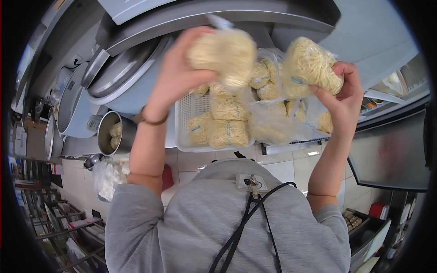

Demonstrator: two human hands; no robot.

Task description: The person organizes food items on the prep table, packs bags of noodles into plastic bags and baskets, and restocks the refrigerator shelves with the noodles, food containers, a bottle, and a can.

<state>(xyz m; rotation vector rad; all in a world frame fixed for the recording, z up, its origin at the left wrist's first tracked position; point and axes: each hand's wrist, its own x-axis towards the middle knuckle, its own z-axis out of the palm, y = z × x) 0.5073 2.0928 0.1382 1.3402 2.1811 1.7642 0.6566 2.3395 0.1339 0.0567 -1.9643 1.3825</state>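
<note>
Two bags of pale noodles are held up above the counter. My left hand (181, 68) grips one noodle bag (223, 54), which is blurred by motion. The fingers of my right hand (343, 93) are closed on the side of another noodle bag (309, 68), clear plastic with a blue mark. Below them, a white perforated basket (183, 123) holds several packed noodle bags (229, 133). To its right lies a large clear plastic bag (273, 125) with more noodle bundles in it.
At the left are a large round metal lid (132, 68) and a steel pot (128, 132) with pale pieces inside. A metal ledge (218, 16) runs across the back. An open refrigerated compartment (391, 95) is at the right, above a dark glass panel (391, 154).
</note>
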